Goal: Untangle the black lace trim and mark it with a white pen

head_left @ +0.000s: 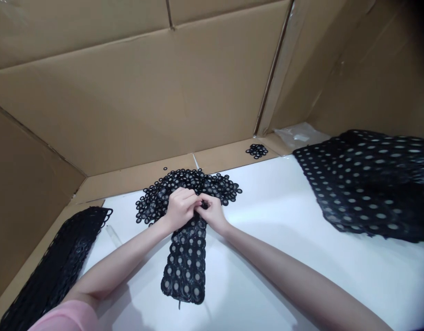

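My left hand [182,208] and my right hand [213,214] meet over the top end of a black sheet [183,266] of joined round rings with pale centres. Both hands are closed, thumbs and fingertips pinched together and almost touching. What sits between the fingertips is too small and covered to make out. The sheet runs from under my hands toward me, with a short thin tail at its near edge. Just behind my hands spreads a heap of loose black rings [160,193], partly covered by my fingers.
A large black sheet with pale dots [367,188] lies at the right. A long stack of black ringed strips [56,257] lies at the left, near a pale stick [113,235]. A small ring pile [256,151] and clear plastic [300,134] lie by the cardboard wall [136,105].
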The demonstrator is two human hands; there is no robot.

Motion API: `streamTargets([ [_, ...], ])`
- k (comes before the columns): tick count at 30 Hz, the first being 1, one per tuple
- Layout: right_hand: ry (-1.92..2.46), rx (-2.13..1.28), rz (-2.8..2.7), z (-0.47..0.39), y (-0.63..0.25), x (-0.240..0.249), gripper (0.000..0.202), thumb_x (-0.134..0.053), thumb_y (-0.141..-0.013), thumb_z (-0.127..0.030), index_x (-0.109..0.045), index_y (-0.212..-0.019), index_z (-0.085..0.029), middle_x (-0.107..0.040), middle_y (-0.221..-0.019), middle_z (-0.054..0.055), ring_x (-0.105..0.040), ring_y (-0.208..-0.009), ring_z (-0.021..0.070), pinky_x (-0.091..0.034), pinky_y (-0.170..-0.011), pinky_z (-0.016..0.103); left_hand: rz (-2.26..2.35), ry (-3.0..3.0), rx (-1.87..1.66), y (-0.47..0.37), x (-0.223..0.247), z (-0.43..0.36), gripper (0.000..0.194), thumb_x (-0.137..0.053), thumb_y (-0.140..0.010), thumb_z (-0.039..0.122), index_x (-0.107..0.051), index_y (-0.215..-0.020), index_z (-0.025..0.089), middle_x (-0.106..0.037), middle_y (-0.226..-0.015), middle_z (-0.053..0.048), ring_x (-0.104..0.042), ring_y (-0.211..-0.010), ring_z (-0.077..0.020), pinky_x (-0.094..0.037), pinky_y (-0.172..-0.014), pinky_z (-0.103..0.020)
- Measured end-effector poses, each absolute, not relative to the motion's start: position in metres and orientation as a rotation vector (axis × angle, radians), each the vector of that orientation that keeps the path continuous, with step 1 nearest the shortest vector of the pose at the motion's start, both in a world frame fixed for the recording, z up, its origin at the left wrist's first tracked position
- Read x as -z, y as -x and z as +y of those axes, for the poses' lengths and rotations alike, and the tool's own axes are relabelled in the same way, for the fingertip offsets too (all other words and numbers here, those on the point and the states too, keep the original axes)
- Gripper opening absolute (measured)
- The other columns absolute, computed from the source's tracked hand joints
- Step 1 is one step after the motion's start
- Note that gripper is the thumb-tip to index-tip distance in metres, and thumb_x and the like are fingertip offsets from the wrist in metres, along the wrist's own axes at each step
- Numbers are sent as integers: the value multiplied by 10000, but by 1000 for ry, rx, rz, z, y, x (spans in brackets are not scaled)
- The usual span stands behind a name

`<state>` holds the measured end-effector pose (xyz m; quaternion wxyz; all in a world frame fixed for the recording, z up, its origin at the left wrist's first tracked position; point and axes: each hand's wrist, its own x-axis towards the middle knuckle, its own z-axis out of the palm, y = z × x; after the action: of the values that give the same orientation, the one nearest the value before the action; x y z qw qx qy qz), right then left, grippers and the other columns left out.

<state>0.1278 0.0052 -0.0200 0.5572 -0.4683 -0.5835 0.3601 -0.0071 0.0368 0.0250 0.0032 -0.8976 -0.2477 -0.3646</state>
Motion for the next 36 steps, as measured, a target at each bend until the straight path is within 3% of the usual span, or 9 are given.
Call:
streamTargets([
  [8,1102,-884,-1352,5,-127,18,262,-654,-752,-349,-497,-625,-181,-450,-582,-40,-422,-571,112,-335,-538,236,-1142,2977,1426,4,-36,42,211,-565,-851,154,-651,-659,168,-595,-623,-2,-538,-598,-122,-409,-590,-248],
  [15,1050,-957,-1364,5,-127,20,237,-672,-775,-382,-606,-905,-194,-638,-776,4,-602,-708,171,-474,-651,275,-1477,2893,1854,8,-40,61,130,-630,-759,192,-661,-638,156,-640,-666,-15,-568,-628,-135,-447,-613,-257],
  [23,1105,-889,-1398,4,-127,17,188,-689,-768,-366,-619,-820,-199,-697,-850,22,-639,-791,192,-477,-726,298,-1581,2521,2427,16,-51,80,124,-642,-757,234,-648,-676,140,-626,-656,-2,-534,-579,-108,-427,-556,-218],
  [26,1096,-869,-1390,2,-128,15,179,-678,-775,-347,-611,-858,-203,-698,-899,26,-639,-831,195,-471,-758,304,-1425,2558,2204,23,-70,90,145,-650,-799,266,-665,-726,142,-642,-700,-14,-577,-657,-122,-455,-635,-230],
  [30,1115,-867,-1347,1,-129,11,329,-665,-778,-344,-557,-1064,-223,-662,-888,12,-621,-792,187,-475,-765,313,-1380,2776,1520,30,-65,102,106,-634,-828,217,-709,-776,164,-680,-801,-42,-615,-759,-164,-484,-753,-302],
  [32,1110,-865,-1324,0,-129,10,433,-644,-796,-340,-493,-1186,-229,-640,-870,8,-609,-778,186,-476,-773,320,-1393,2826,1217,33,-56,106,87,-652,-804,169,-734,-783,190,-691,-969,-67,-617,-927,-220,-471,-873,-394],
  [34,1087,-846,-1305,0,-129,9,494,-614,-820,-336,-433,-1268,-231,-623,-908,20,-600,-820,191,-471,-805,327,-1398,2773,1110,38,-49,104,104,-664,-795,155,-749,-799,215,-656,-1146,-77,-549,-1116,-280,-405,-976,-498],
  [36,1086,-837,-1290,0,-129,9,471,-585,-842,-338,-427,-1272,-232,-601,-908,22,-585,-831,191,-467,-812,329,-1336,2673,1216,43,-48,94,127,-631,-841,180,-747,-865,225,-643,-1182,-79,-516,-1158,-283,-376,-1000,-529],
])
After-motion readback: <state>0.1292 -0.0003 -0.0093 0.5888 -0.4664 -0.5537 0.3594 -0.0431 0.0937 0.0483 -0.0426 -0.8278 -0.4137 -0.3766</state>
